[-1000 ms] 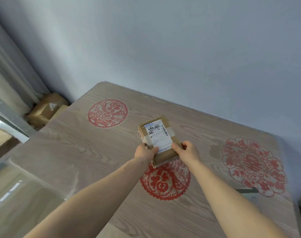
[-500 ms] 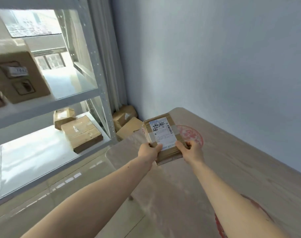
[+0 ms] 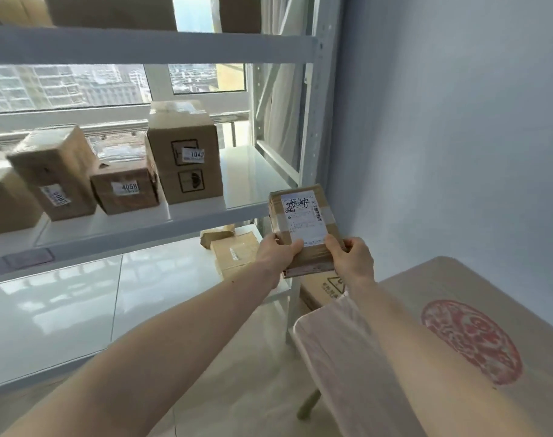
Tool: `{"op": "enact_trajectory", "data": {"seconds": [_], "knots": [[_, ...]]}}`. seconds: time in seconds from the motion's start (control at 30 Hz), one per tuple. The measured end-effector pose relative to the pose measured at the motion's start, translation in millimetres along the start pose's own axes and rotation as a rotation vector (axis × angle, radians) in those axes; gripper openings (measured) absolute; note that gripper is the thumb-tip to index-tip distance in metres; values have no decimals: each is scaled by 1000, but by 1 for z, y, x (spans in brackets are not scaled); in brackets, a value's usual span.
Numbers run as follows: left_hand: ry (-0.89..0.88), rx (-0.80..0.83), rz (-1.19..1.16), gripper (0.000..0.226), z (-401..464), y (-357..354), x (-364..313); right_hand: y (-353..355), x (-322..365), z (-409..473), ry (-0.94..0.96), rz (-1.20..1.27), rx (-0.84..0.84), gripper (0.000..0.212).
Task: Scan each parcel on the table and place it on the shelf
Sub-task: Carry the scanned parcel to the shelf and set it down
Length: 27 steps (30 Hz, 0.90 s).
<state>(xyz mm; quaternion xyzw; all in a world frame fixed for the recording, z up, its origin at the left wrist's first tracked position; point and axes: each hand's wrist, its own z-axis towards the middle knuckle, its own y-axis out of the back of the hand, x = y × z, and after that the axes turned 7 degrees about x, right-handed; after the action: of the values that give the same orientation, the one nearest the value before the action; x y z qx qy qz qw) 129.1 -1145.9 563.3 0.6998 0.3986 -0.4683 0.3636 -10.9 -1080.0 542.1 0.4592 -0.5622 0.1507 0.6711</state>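
Far left, white shelf (image 3: 149,45) with several tiers. Middle tier holds a row of boxes: tilted box (image 3: 53,171) with a blurred label, then box 4058 (image 3: 125,189), then tall box 1042 (image 3: 185,156) just right of it; right end of that tier bare. Lower tier has a flat box (image 3: 234,252) near its right end, partly hidden by the left wrist. Window (image 3: 79,86) behind shelf, buildings outside. Centre: parcel (image 3: 303,222), brown, taped, white label facing up with scribbled ink, held in the air in front of the shelf's right post, just right of the middle tier's edge and above the floor, not on table or shelf. Left hand (image 3: 276,252) grasps its near-left corner, thumb on top. Right hand (image 3: 352,257) grasps its near-right corner, thumb on the label edge. Carton (image 3: 324,287) on the floor below the parcel. Near right, table (image 3: 395,310), wood grain, red paper-cut (image 3: 472,342) on top. Blue wall (image 3: 458,121) far right.
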Motion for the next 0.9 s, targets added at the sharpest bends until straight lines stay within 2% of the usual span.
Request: {"op": "enact_trajectory", "data": {"seconds": [0.07, 0.33, 0.67, 0.9], "knots": [[-8, -9, -35, 38, 21, 20, -8, -19, 18, 20, 11, -11, 18, 39], [-18, 1, -164, 46, 113, 65, -45, -73, 66, 115, 73, -111, 46, 47], [-59, -50, -141, 30, 229, 101, -75, -127, 114, 241, 106, -221, 115, 40], [-112, -99, -113, 43, 285, 117, -76, -157, 125, 289, 26, -188, 143, 41]]}}
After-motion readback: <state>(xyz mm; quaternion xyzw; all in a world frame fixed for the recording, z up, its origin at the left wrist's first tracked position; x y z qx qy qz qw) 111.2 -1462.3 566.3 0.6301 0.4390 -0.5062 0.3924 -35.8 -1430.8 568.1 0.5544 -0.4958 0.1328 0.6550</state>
